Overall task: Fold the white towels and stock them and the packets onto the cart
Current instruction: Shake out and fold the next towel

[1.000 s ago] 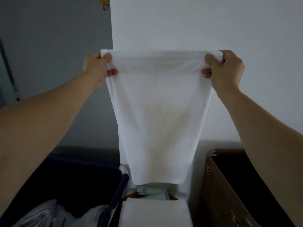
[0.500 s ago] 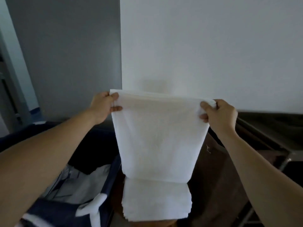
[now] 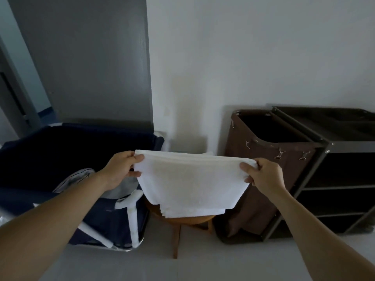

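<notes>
The white towel point(image 3: 192, 179) hangs folded between both hands. Its long axis is level and runs 9 to 3 o'clock across the view. The left hand point(image 3: 119, 169) pinches the top corner at the 9 o'clock end, thumb laid over the fold. The right hand point(image 3: 265, 175) pinches the 3 o'clock corner the same way, so neither hand is free.

Straight down from the towel, at its 6 o'clock, a stack of folded towels point(image 3: 194, 213) lies on a wooden stool point(image 3: 188, 221). The hanging cloth hides most of the stack, and I cannot tell whether the two touch. Both hands sit evenly either side of that spot, so setting the towel down looks like a plain lowering with the long axis level.

The cart point(image 3: 341, 171) stands at 3 o'clock, past its brown bag point(image 3: 253, 209) (the right hand is the nearer one to it; the left is well apart). A navy hamper point(image 3: 60, 151) sits at 9 o'clock, just beside the stool. No packets show.
</notes>
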